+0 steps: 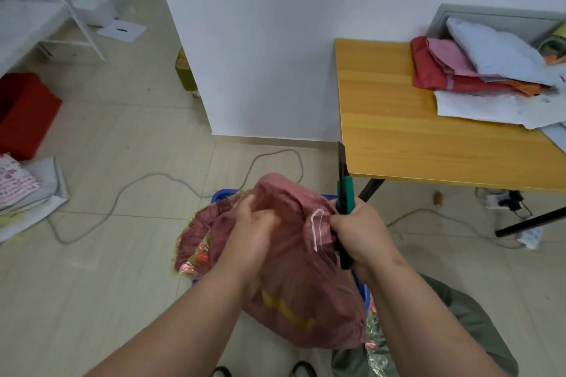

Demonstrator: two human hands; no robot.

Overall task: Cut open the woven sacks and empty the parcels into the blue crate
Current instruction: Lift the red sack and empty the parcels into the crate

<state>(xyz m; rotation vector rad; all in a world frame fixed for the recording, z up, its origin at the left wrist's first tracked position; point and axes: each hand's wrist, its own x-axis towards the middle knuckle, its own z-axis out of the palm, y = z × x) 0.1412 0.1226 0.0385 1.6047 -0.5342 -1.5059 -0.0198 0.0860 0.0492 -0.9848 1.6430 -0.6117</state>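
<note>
A full red woven sack (301,294) with yellow print stands over the blue crate (223,194), of which only slivers of rim show. My left hand (256,229) grips bunched sack fabric near its top. My right hand (361,231) holds a green utility knife (344,196) with the blade pointing up, and also pinches the sack's neck beside a white tie string (317,228). A second, slack red sack (196,236) with shiny patterned parcels (200,254) showing lies to the left, draped over the crate.
A wooden table (404,128) at right carries folded red, pink and white sacks (477,64). A grey cable (147,180) loops across the tiled floor. A red box (24,113) and flattened sacks (27,190) lie at left. A power strip (502,200) sits under the table.
</note>
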